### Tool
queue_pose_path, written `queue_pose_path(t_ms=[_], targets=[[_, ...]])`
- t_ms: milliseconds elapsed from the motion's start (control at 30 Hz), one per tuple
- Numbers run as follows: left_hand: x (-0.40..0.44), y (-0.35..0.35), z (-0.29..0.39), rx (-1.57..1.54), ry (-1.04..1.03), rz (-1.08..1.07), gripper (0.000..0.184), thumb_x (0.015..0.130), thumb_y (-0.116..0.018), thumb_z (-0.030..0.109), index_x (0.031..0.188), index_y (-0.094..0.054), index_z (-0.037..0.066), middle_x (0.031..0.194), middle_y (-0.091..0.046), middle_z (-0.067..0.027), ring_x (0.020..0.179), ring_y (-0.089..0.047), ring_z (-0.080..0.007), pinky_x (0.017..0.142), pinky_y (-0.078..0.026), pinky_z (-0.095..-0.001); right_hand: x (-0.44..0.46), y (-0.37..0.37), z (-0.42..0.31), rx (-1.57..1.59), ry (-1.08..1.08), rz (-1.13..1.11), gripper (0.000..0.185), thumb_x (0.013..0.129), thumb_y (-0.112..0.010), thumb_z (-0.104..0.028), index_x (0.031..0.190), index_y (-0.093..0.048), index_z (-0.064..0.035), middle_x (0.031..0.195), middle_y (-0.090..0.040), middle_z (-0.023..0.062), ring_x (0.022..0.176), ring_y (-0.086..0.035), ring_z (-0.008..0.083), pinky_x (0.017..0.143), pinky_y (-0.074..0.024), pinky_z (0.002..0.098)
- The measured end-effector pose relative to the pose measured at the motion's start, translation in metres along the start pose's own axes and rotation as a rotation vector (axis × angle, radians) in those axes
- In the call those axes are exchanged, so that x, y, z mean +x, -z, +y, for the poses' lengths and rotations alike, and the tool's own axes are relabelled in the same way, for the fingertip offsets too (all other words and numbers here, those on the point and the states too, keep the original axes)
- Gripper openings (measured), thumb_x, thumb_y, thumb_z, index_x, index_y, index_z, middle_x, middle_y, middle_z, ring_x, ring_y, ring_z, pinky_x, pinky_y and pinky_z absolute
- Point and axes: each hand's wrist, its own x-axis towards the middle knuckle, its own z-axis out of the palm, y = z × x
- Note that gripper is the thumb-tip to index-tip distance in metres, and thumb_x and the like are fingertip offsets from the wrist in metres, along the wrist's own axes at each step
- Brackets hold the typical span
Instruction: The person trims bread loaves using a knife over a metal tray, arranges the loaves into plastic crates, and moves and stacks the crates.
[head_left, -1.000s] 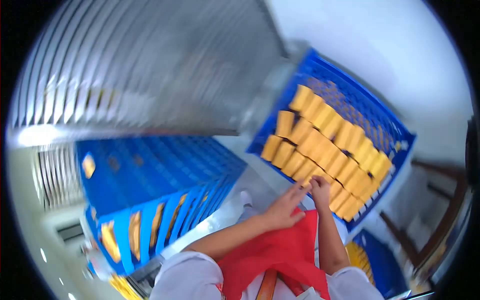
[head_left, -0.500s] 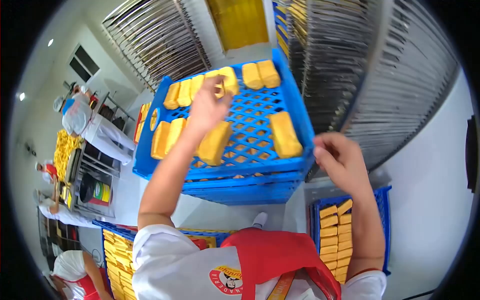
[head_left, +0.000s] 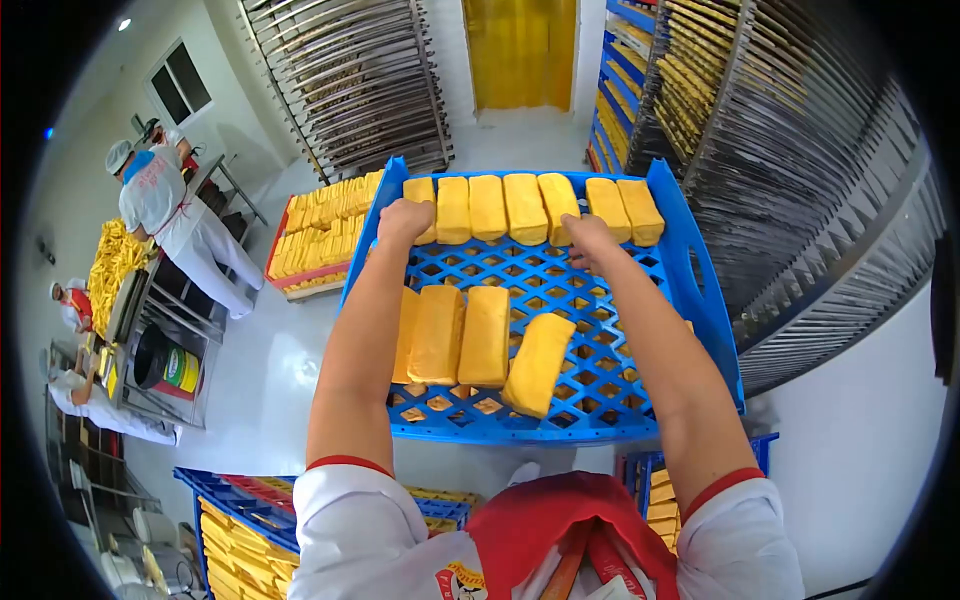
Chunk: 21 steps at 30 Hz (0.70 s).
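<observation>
A blue lattice crate stands before me with a back row of yellow blocks. At the left end of that row, my left hand has its fingers closed against the end block, its fingertips partly hidden. My right hand touches the row at a block beside a gap, thumb and fingers apart. Nearer me, several blocks lie side by side on the left, one partly behind my left forearm. A tilted block lies to their right. Another is mostly hidden behind my right forearm.
Tray racks stand at the back and right. Loaded crates sit left, lower left and lower right. Several people, one in white, work around tables at the left. A yellow curtain hangs behind.
The view has swung from another crate to this one and shifted. My right hand has moved from the crate's corner to the back row; my left hand has gone to its left end.
</observation>
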Motion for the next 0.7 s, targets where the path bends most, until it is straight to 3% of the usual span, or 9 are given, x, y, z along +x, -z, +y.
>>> queue_pose_path(t_ms=[100, 133, 233, 333, 367, 400, 467, 600, 700], targets=[[0.008, -0.01, 0.002, 0.167, -0.057, -0.071, 0.089, 0.077, -0.061, 0.056, 0.136, -0.041, -0.009, 0.138, -0.046, -0.0263, 0.121, -0.052, -0.0374, 0.104, -0.041, -0.0422, 0.013, -0.018, 0.003, 0.203, 0.04, 0.016, 0.064, 0.086, -0.064, -0.039, 0.133, -0.044, -0.0008, 0.11, -0.057, 0.0219, 0.096, -0.061, 0.0334, 0.071, -0.0557, 0.045], [0.007, -0.015, 0.001, 0.168, -0.054, -0.073, 0.089, 0.077, -0.061, 0.056, 0.136, -0.041, -0.009, 0.138, -0.046, -0.0263, 0.121, -0.052, -0.0374, 0.104, -0.041, -0.0422, 0.016, -0.025, 0.005, 0.205, 0.119, 0.14, 0.066, 0.083, -0.069, -0.037, 0.132, -0.044, -0.002, 0.112, -0.055, 0.0203, 0.095, -0.061, 0.0325, 0.07, -0.0559, 0.0434], [0.004, -0.021, -0.002, -0.421, 0.131, -0.06, 0.11, 0.061, -0.083, 0.046, 0.137, -0.022, -0.005, 0.133, -0.047, -0.0254, 0.117, -0.054, -0.0351, 0.086, -0.054, -0.0413, 0.008, -0.047, -0.002, 0.302, 0.166, 0.355, 0.069, 0.075, -0.078, -0.029, 0.13, -0.045, -0.0041, 0.118, -0.051, 0.0173, 0.095, -0.061, 0.0308, 0.068, -0.0565, 0.0407], [0.019, -0.035, -0.002, -0.569, 0.252, -0.014, 0.101, 0.062, -0.085, 0.039, 0.135, -0.027, 0.0, 0.131, -0.046, -0.0233, 0.113, -0.055, -0.0351, 0.081, -0.056, -0.0445, 0.011, -0.06, -0.005, 0.411, 0.124, 0.52, 0.072, 0.071, -0.082, -0.017, 0.13, -0.04, -0.0086, 0.125, -0.046, 0.0144, 0.1, -0.059, 0.0295, 0.068, -0.0578, 0.0404], [0.024, -0.046, -0.004, -0.775, 0.231, -0.032, 0.091, 0.063, -0.085, 0.027, 0.133, -0.029, 0.007, 0.126, -0.047, -0.0207, 0.108, -0.056, -0.035, 0.077, -0.055, -0.052, 0.004, -0.063, -0.007, 0.612, 0.16, 0.41, 0.076, 0.072, -0.08, -0.015, 0.132, -0.034, -0.0108, 0.125, -0.047, 0.0144, 0.102, -0.058, 0.0298, 0.067, -0.0581, 0.0407], [0.027, -0.052, -0.007, -0.767, 0.221, -0.052, 0.091, 0.063, -0.085, 0.027, 0.133, -0.029, 0.007, 0.126, -0.047, -0.0207, 0.108, -0.056, -0.035, 0.077, -0.055, -0.052, -0.002, -0.065, -0.008, 0.812, 0.199, 0.3, 0.08, 0.073, -0.079, -0.013, 0.134, -0.029, -0.013, 0.125, -0.047, 0.0144, 0.103, -0.057, 0.0301, 0.066, -0.0583, 0.041], [0.031, -0.058, -0.012, -0.98, 0.182, -0.093, 0.084, 0.065, -0.084, 0.017, 0.13, -0.031, 0.012, 0.121, -0.048, -0.0176, 0.104, -0.056, -0.0337, 0.07, -0.054, -0.0553, -0.004, -0.062, -0.013, 0.808, 0.149, 0.31, 0.082, 0.074, -0.076, -0.009, 0.135, -0.022, -0.0164, 0.123, -0.049, 0.0135, 0.103, -0.058, 0.0287, 0.064, -0.058, 0.0406], [0.008, -0.025, 0.011, -1.109, -0.013, -0.055, 0.078, 0.067, -0.08, 0.005, 0.126, -0.031, 0.012, 0.114, -0.053, -0.0151, 0.096, -0.058, -0.0306, 0.062, -0.053, -0.0466, -0.03, -0.038, -0.036, 0.82, 0.169, 0.332, 0.084, 0.072, -0.074, -0.006, 0.137, -0.022, -0.0171, 0.118, -0.053, 0.013, 0.098, -0.059, 0.026, 0.059, -0.0572, 0.0378], [-0.024, 0.013, 0.057, -1.17, -0.295, -0.045, 0.074, 0.07, -0.078, 0.002, 0.125, -0.029, 0.01, 0.108, -0.056, -0.015, 0.087, -0.061, -0.0272, 0.065, -0.054, -0.0394, -0.075, 0.019, -0.057, 0.88, 0.496, 0.417, 0.087, 0.071, -0.074, -0.006, 0.139, -0.02, -0.0117, 0.114, -0.056, 0.0129, 0.091, -0.061, 0.0253, 0.059, -0.0567, 0.035]])
